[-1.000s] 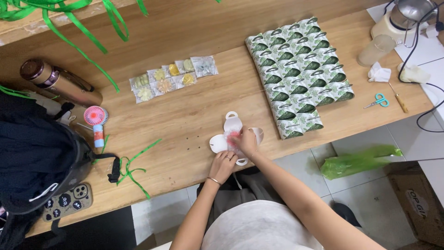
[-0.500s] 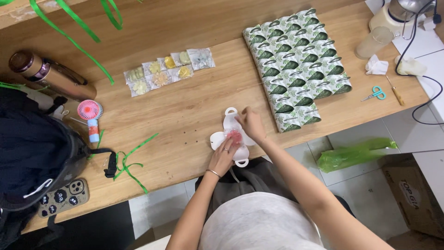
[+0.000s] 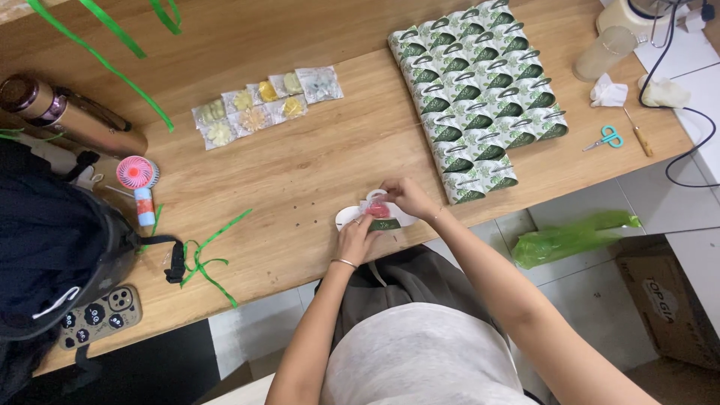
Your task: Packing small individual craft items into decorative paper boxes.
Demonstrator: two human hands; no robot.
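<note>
Near the front edge of the wooden table [image 3: 315, 172], both hands work on a small paper gift box [image 3: 377, 216] — a white, flat-cut blank with rounded flaps and a looped handle, its green-printed side just showing where it folds up. A pink, glossy packet [image 3: 379, 210] sits in the middle of it. The left hand [image 3: 352, 238] presses on the near side of the box, fingers curled against the folded card. The right hand [image 3: 409, 196] comes in from the far side, fingertips pinched together on the upper flap by the handle loop. How much of the box is already folded is hard to tell, since the hands cover most of it.

Just beyond the right hand lies a dense block of finished boxes [image 3: 476, 94], green-and-white leaf print, laid in overlapping rows like scales. Farther left, a cluster of clear plastic sachets [image 3: 264, 106] holds pale yellow and green flower shapes; their contents are too small to make out. Thin green ribbon [image 3: 206, 259] curls near the table's front — more strands run off the top edge. A pink hand fan [image 3: 138, 176], a metallic flask [image 3: 64, 116] and a dark bag [image 3: 52, 247], cut off at the left, crowd that end. Teal-handled scissors [image 3: 604, 139] lie at the right.
</note>
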